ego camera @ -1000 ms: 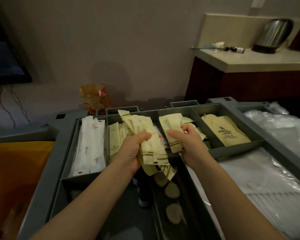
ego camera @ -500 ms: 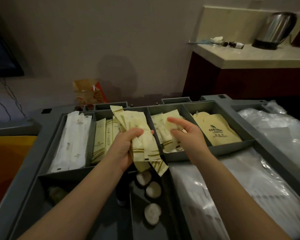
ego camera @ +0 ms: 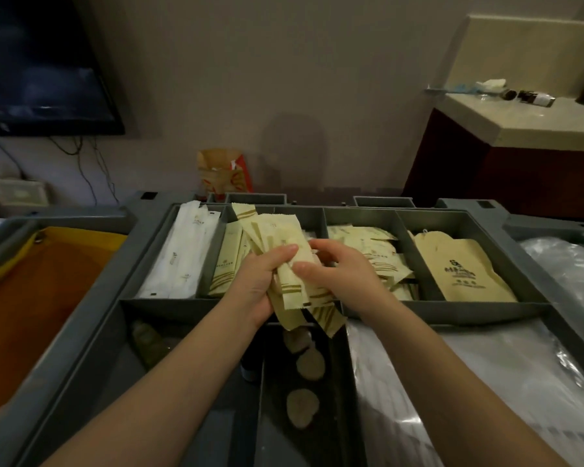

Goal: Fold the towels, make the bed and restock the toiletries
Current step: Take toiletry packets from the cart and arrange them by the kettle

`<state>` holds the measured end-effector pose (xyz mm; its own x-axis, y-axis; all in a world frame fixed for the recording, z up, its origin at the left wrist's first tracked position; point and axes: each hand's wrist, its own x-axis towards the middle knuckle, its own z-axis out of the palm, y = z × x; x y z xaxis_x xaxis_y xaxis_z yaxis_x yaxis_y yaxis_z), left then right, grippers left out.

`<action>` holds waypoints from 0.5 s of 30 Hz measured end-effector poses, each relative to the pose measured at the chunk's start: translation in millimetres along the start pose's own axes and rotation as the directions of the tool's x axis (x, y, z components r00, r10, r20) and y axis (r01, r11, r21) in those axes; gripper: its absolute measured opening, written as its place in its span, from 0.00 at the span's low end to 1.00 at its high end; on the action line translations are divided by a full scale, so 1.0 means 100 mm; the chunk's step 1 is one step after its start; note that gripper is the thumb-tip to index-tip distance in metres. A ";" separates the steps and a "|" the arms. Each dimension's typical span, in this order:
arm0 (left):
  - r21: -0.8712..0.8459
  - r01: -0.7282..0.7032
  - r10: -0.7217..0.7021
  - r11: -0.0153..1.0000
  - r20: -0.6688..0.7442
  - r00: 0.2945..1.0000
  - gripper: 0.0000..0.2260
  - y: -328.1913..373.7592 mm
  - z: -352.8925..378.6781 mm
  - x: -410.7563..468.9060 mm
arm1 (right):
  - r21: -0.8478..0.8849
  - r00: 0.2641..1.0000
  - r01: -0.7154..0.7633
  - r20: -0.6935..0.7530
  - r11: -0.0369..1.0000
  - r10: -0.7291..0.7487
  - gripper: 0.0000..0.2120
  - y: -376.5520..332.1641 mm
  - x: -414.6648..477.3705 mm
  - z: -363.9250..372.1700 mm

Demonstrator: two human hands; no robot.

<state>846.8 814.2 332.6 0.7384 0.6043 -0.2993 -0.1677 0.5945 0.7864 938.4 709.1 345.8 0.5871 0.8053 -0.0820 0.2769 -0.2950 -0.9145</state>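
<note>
**On the housekeeping cart: toiletry pick in progress, no restock seen yet**

Above the middle of the grey plastic divided cart tray (ego camera: 452, 313), holding a fanned bundle of cream paper sachets with olive stripes (ego camera: 273, 227) in the left hand (ego camera: 262, 278), curled tight round the stack. Pinching the front sachet of that bundle with the right hand (ego camera: 346, 274), thumb flat on its face. Counting or squaring up, can't tell which.

In the tray's back row, left to right: long white paper-wrapped packets (ego camera: 182, 251), tall cream striped packets on edge (ego camera: 228, 261), a loose heap of smaller cream sachets (ego camera: 378, 251), tan kraft paper bags with dark print (ego camera: 459, 267). In a narrow slot nearer the body: round pale soap discs (ego camera: 309, 364). Right of the tray: clear plastic-wrapped stock (ego camera: 486, 382). Left of it: orange cloth sack (ego camera: 48, 281).

Progress (judgement):
- restock leg at the gathering stage only; supplies in hand, not set out anywhere
- on the beige stone counter (ego camera: 553, 126) at far right, small dark bottles with pale labels (ego camera: 536, 98) and a crumpled white scrap (ego camera: 491, 84) lying loose, probably used items awaiting replacement
- no towels and no bed in view, so no call possible on folding or bed-making
- left at minimum: finish the pick, carry it to the counter, lay it out, then confirm towels and bed
</note>
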 end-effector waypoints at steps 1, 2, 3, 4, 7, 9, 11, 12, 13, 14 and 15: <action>-0.010 -0.003 0.003 1.000 0.000 1.000 0.13 0.00 0.00 -0.02 | 0.020 1.000 -0.003 0.000 1.000 0.003 0.21 0.01 0.00 0.01; -0.024 0.000 0.000 1.000 0.002 1.000 0.12 -0.01 -0.01 -0.04 | 0.026 1.000 -0.013 0.006 1.000 0.013 0.22 0.02 0.00 0.01; -0.036 0.008 -0.008 0.999 0.010 1.000 0.13 -0.02 -0.02 -0.05 | 0.023 1.000 -0.027 0.011 0.999 0.027 0.22 0.03 0.00 0.01; -0.043 0.015 -0.014 0.999 0.024 1.000 0.13 -0.03 -0.03 -0.07 | 0.021 0.999 -0.040 0.007 0.999 0.040 0.23 0.04 0.01 0.01; -0.033 0.001 0.000 0.999 0.050 0.999 0.14 -0.07 -0.04 -0.09 | 0.093 0.995 -0.070 -0.064 0.993 0.076 0.20 0.09 0.05 -0.04; -0.016 -0.021 0.021 1.000 0.043 0.999 0.13 -0.09 -0.03 -0.09 | 0.150 0.988 -0.070 -0.129 0.986 0.090 0.18 0.13 0.07 -0.11; -0.004 -0.039 0.039 0.999 0.040 0.998 0.11 -0.10 -0.01 -0.08 | 0.196 0.971 -0.048 -0.220 0.979 0.092 0.18 0.16 0.12 -0.21; 0.002 -0.050 0.049 0.999 0.040 0.998 0.11 -0.10 0.00 -0.08 | 0.197 0.954 -0.033 -0.287 0.980 0.090 0.19 0.18 0.16 -0.27; 0.009 -0.059 0.059 0.998 0.036 0.998 0.11 -0.11 -0.01 -0.07 | 0.198 0.929 -0.021 -0.357 0.980 0.092 0.20 0.20 0.21 -0.34; 0.013 -0.067 0.066 0.998 0.030 0.997 0.11 -0.12 -0.01 -0.07 | 0.207 0.901 -0.009 -0.422 0.978 0.097 0.21 0.23 0.28 -0.43; 0.010 -0.070 0.070 0.998 0.021 0.997 0.10 -0.13 -0.02 -0.06 | 0.210 0.875 0.000 -0.473 0.978 0.102 0.22 0.26 0.35 -0.51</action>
<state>843.5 803.9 323.3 0.7385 0.6329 -0.2325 -0.2120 0.5453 0.8110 1004.4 703.6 339.7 0.9018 0.4316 0.0224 0.1108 -0.1807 -0.9773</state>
